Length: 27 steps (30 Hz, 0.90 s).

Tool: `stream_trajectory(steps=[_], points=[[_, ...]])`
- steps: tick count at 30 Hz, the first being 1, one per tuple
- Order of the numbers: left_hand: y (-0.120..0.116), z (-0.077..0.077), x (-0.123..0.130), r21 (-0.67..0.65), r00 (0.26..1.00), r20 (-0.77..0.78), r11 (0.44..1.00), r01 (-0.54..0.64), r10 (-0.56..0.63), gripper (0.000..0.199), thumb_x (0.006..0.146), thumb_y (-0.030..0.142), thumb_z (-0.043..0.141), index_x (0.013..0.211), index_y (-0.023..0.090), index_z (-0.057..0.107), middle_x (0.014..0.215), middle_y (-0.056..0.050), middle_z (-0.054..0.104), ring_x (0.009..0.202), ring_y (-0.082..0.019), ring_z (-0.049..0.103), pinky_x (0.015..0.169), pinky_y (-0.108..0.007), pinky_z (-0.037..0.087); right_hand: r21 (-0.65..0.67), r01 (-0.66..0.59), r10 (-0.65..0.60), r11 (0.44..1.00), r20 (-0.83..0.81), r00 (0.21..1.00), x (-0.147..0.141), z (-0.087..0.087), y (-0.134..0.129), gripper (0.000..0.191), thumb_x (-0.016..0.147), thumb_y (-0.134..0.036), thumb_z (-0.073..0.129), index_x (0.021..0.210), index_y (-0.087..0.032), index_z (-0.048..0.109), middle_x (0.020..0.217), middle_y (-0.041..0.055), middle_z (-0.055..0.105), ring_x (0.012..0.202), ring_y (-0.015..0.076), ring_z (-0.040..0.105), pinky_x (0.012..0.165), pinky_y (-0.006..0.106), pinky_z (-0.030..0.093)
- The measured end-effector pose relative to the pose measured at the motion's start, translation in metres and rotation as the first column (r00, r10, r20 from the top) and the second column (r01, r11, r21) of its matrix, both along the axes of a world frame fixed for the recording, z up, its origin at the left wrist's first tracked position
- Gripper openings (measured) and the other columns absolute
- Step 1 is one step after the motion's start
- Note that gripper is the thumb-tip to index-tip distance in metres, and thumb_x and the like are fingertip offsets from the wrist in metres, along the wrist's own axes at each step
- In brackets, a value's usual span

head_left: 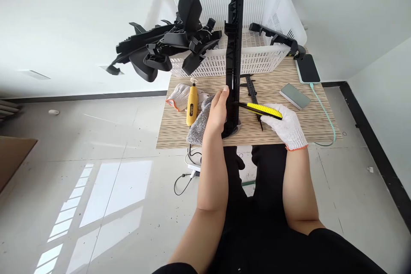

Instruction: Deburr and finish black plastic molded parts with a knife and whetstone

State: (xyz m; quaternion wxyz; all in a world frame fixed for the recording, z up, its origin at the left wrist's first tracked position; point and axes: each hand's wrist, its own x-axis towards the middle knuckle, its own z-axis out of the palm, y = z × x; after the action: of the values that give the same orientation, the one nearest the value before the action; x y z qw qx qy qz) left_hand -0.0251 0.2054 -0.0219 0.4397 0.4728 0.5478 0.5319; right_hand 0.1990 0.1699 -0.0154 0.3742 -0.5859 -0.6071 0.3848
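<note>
My left hand [218,111], bare, is closed round the lower part of a long black plastic trim piece [233,51], which stands nearly upright over the table's front. The piece's lower end rests by a grey cloth [198,127]. In a white knit glove with an orange cuff, my right hand [285,124] grips a slim tool with a ridged yellow-and-black handle [261,108]. This tool points left, and its dark tip meets or overlaps the black piece; contact and the tip's kind cannot be made out. Behind the tool lies a black caliper [251,90].
A white plastic basket [272,58] stands at the back, with several black plastic parts [170,43] piled over its left side and another black part [278,38] across its right. A yellow rotary tool [192,105], a glove [180,96], a grey-green block [294,96] and a charging phone [307,69] lie around.
</note>
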Motion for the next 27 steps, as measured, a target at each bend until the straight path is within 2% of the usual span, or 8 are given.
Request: stream_trajectory(steps=[3, 5, 8, 13, 17, 21, 25, 27], points=[[-0.0002, -0.0003, -0.0003, -0.005, 1.0, 0.024, 1.0, -0.006, 0.006, 0.049, 0.098, 0.067, 0.046, 0.118, 0.027, 0.067, 0.114, -0.005, 0.074, 0.13, -0.023, 0.062, 0.112, -0.037, 0.049, -0.034, -0.029, 0.028, 0.999, -0.011, 1.0, 0.0011, 0.0003, 0.0002, 0.043, 0.077, -0.042, 0.081, 0.118, -0.027, 0.076, 0.103, 0.0043, 0.075, 0.088, 0.0221, 0.069, 0.077, 0.038, 0.059], [-0.0003, -0.0001, -0.0006, -0.003, 0.999, 0.033, 1.0, -0.017, 0.018, 0.048, 0.098, 0.066, 0.048, 0.119, 0.028, 0.067, 0.118, -0.005, 0.073, 0.133, -0.024, 0.061, 0.113, -0.039, 0.049, -0.036, -0.085, 0.086, 0.996, 0.013, 0.996, 0.0016, 0.0004, 0.0004, 0.042, 0.076, -0.04, 0.082, 0.116, -0.027, 0.077, 0.105, 0.0041, 0.076, 0.094, 0.0228, 0.07, 0.087, 0.041, 0.058], [-0.0001, 0.0006, -0.0004, -0.002, 0.998, 0.068, 1.0, -0.003, 0.003, 0.046, 0.099, 0.064, 0.048, 0.12, 0.028, 0.066, 0.124, -0.005, 0.071, 0.136, -0.024, 0.059, 0.114, -0.039, 0.05, 0.03, -0.049, 0.049, 0.998, 0.012, 0.999, 0.0018, 0.0004, 0.0005, 0.041, 0.077, -0.039, 0.082, 0.115, -0.026, 0.077, 0.113, 0.0045, 0.075, 0.105, 0.0244, 0.068, 0.099, 0.045, 0.054], [0.0008, 0.0012, 0.001, 0.008, 0.972, 0.223, 0.997, 0.078, -0.078, 0.043, 0.101, 0.06, 0.045, 0.119, 0.026, 0.065, 0.123, -0.005, 0.072, 0.134, -0.023, 0.061, 0.111, -0.04, 0.054, -0.038, -0.001, -0.001, 0.999, -0.046, 0.999, 0.0004, 0.0004, 0.0003, 0.045, 0.075, -0.04, 0.083, 0.117, -0.024, 0.077, 0.103, 0.0053, 0.075, 0.087, 0.0208, 0.068, 0.075, 0.036, 0.059], [0.0019, 0.0002, 0.0009, -0.003, 0.983, 0.175, 0.999, 0.045, -0.044, 0.043, 0.099, 0.061, 0.047, 0.117, 0.026, 0.066, 0.121, -0.005, 0.074, 0.133, -0.022, 0.061, 0.113, -0.037, 0.052, -0.019, 0.117, -0.118, 0.993, -0.09, 0.989, -0.0025, 0.0001, 0.0002, 0.047, 0.075, -0.041, 0.082, 0.119, -0.025, 0.076, 0.102, 0.0044, 0.074, 0.075, 0.017, 0.065, 0.058, 0.029, 0.055], [0.0022, 0.0, 0.0005, -0.018, 0.986, 0.161, 0.998, 0.054, -0.05, 0.045, 0.101, 0.062, 0.044, 0.12, 0.026, 0.065, 0.125, -0.005, 0.072, 0.136, -0.021, 0.059, 0.114, -0.034, 0.049, -0.083, 0.03, -0.038, 0.996, -0.089, 0.995, -0.0041, 0.0014, 0.0, 0.046, 0.073, -0.039, 0.084, 0.116, -0.025, 0.076, 0.097, 0.0037, 0.074, 0.073, 0.0157, 0.064, 0.056, 0.026, 0.054], [0.0018, 0.0007, 0.0002, -0.026, 0.99, 0.134, 0.999, 0.045, -0.042, 0.046, 0.1, 0.062, 0.044, 0.121, 0.027, 0.064, 0.125, -0.005, 0.072, 0.138, -0.021, 0.057, 0.116, -0.036, 0.047, -0.101, 0.093, -0.104, 0.991, -0.117, 0.988, -0.0049, 0.0046, -0.0004, 0.047, 0.075, -0.041, 0.081, 0.119, -0.025, 0.075, 0.101, 0.0048, 0.074, 0.078, 0.0168, 0.066, 0.055, 0.025, 0.055], [0.0019, 0.0007, 0.0001, -0.022, 0.986, 0.163, 0.999, 0.036, -0.032, 0.044, 0.1, 0.061, 0.047, 0.122, 0.027, 0.065, 0.127, -0.004, 0.071, 0.14, -0.022, 0.055, 0.118, -0.037, 0.046, -0.142, 0.043, -0.056, 0.989, -0.094, 0.994, -0.0053, 0.0064, -0.0008, 0.045, 0.075, -0.04, 0.081, 0.117, -0.024, 0.075, 0.1, 0.005, 0.073, 0.079, 0.0171, 0.067, 0.055, 0.025, 0.056]])
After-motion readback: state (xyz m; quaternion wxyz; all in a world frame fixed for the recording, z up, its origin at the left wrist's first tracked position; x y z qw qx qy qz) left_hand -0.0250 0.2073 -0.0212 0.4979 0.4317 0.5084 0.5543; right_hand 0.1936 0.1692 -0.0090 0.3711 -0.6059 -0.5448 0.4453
